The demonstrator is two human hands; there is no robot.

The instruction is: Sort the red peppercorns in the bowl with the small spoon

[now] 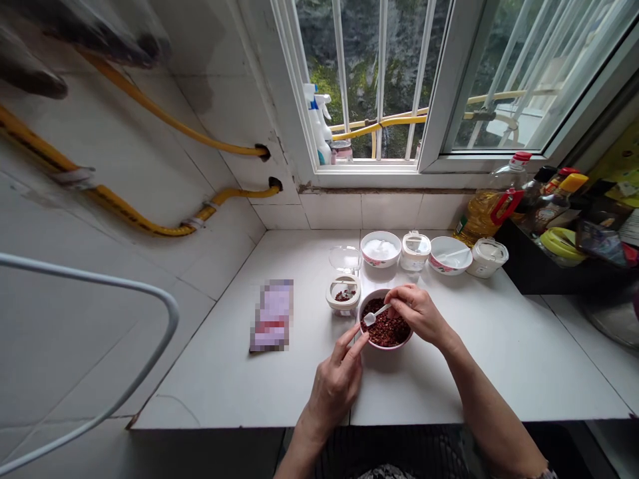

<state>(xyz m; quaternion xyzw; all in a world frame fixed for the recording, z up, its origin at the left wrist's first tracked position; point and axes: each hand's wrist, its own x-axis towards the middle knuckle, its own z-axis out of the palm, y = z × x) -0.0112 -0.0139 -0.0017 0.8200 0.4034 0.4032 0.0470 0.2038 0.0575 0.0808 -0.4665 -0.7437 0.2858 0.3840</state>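
Note:
A bowl (387, 346) full of small dark red pieces that look like Sichuan peppercorns (388, 329) stands on the counter before me. My right hand (417, 311) pinches the handle of a small white spoon (370, 319), whose scoop is over the peppercorns near the bowl's left side. With its fingertips on the left rim, my left hand (340, 372) holds the bowl. Just left of the bowl is a seasoning jar (343, 307) with some of the same dark red pieces inside. Its clear lid (344, 258) appears raised behind it.
Behind are a bowl of white grains (381, 261), a lidded jar (415, 251), a bowl with a white spoon (450, 263) and another jar (487, 258). A blurred purple packet (273, 316) lies left. An oil bottle (492, 206) and a dark bottle box (529, 263) stand right.

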